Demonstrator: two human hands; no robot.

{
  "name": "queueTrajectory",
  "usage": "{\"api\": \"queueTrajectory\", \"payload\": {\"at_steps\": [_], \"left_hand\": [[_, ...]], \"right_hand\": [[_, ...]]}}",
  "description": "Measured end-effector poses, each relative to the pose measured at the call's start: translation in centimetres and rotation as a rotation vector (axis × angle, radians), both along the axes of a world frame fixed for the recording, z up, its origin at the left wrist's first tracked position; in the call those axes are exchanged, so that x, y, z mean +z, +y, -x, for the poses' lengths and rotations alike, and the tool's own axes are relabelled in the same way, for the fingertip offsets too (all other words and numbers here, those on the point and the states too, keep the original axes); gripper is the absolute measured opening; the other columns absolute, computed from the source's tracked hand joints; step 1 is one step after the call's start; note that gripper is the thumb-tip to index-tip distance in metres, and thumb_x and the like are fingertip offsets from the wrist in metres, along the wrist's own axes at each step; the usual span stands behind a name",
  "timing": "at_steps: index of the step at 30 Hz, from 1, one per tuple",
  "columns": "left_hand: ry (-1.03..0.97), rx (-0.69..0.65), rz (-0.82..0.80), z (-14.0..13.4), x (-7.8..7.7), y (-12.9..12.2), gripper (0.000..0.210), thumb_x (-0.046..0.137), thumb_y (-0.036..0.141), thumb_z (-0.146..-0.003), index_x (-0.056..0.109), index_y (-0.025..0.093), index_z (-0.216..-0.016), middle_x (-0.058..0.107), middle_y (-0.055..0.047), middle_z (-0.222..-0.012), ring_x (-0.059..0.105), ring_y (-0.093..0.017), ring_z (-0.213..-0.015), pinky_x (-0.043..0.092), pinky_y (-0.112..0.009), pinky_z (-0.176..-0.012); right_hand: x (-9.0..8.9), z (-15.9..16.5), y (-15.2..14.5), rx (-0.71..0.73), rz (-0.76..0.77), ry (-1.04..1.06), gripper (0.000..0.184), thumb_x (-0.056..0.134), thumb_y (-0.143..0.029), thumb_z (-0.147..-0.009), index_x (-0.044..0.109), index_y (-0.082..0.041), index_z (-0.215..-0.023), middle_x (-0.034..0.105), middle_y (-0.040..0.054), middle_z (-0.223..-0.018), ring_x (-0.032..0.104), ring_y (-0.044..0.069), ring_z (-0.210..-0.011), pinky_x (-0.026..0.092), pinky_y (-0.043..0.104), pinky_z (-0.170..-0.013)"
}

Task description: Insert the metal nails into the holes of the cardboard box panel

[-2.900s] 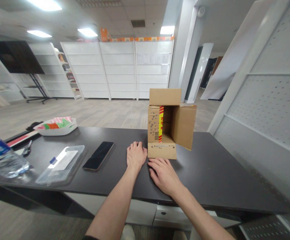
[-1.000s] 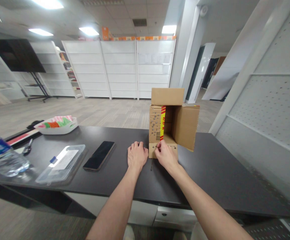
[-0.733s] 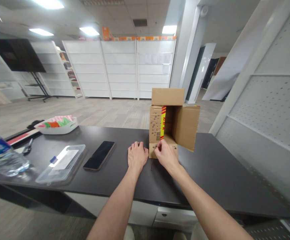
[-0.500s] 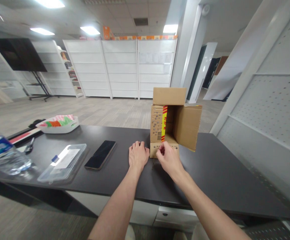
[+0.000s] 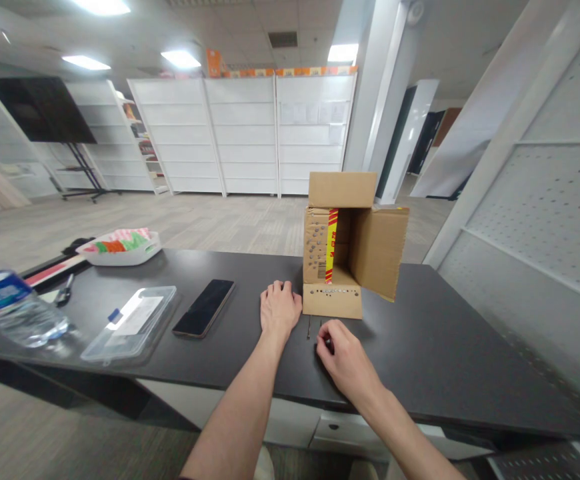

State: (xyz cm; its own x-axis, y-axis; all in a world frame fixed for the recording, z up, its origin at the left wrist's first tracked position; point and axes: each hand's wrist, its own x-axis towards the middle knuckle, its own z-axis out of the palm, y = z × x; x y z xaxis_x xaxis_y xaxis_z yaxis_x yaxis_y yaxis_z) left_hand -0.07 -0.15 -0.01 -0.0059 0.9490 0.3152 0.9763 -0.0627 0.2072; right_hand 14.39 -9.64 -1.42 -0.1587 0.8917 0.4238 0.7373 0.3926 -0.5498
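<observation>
A cardboard box (image 5: 315,250) stands on the dark table with its open side facing me. Its lower front flap (image 5: 333,307) hangs down and carries a row of small holes and shiny dots. My left hand (image 5: 280,307) rests palm down beside the box's left edge, fingers stretched out and holding nothing visible. On the tabletop in front of the flap lies a thin, dark, pin-like piece (image 5: 309,327). Just right of it, my right hand (image 5: 344,353) is low over the table, thumb and forefinger pinched together. Whatever is between those fingertips is hidden from me.
Left of my hands lie a black phone (image 5: 204,308) and a clear plastic case (image 5: 129,325). Further left are a water bottle (image 5: 13,310) and a white basket (image 5: 137,255) with colourful contents. A perforated white panel (image 5: 560,220) rises on the right.
My right hand has come away from the box's lower flap, back toward me and down to the tabletop. The left hand stays in place beside the box.
</observation>
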Motion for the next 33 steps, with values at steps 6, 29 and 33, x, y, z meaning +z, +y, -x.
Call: {"api": "queueTrajectory", "payload": {"at_steps": [6,29,33], "left_hand": [[0.006,0.005,0.011,-0.06,0.01,0.03,0.03,0.043,0.026,-0.093,0.064,0.022,-0.114,0.063,-0.01,-0.12,0.056,-0.025,-0.113,0.04,-0.039,-0.099],[0.01,0.0,-0.004,-0.04,-0.25,0.2,0.029,0.044,0.026,-0.093,0.065,0.021,-0.113,0.064,-0.01,-0.118,0.057,-0.025,-0.112,0.041,-0.039,-0.097],[0.011,0.008,0.009,-0.08,-0.1,0.17,0.03,0.044,0.026,-0.093,0.064,0.021,-0.114,0.063,-0.01,-0.12,0.056,-0.025,-0.112,0.041,-0.039,-0.098]], "right_hand": [[0.21,0.34,-0.12,0.045,-0.002,-0.109,0.015,0.045,-0.011,-0.091,0.051,-0.023,-0.084,0.061,0.0032,-0.085,0.06,0.019,-0.078,0.046,0.028,-0.071],[0.62,0.47,0.05,0.036,0.093,-0.151,0.014,0.047,-0.011,-0.094,0.056,-0.021,-0.088,0.063,0.0043,-0.091,0.062,0.02,-0.083,0.046,0.03,-0.076],[0.61,0.49,0.08,0.037,0.09,-0.139,0.014,0.048,-0.011,-0.094,0.056,-0.021,-0.089,0.063,0.0043,-0.091,0.062,0.02,-0.083,0.046,0.03,-0.076]]}}
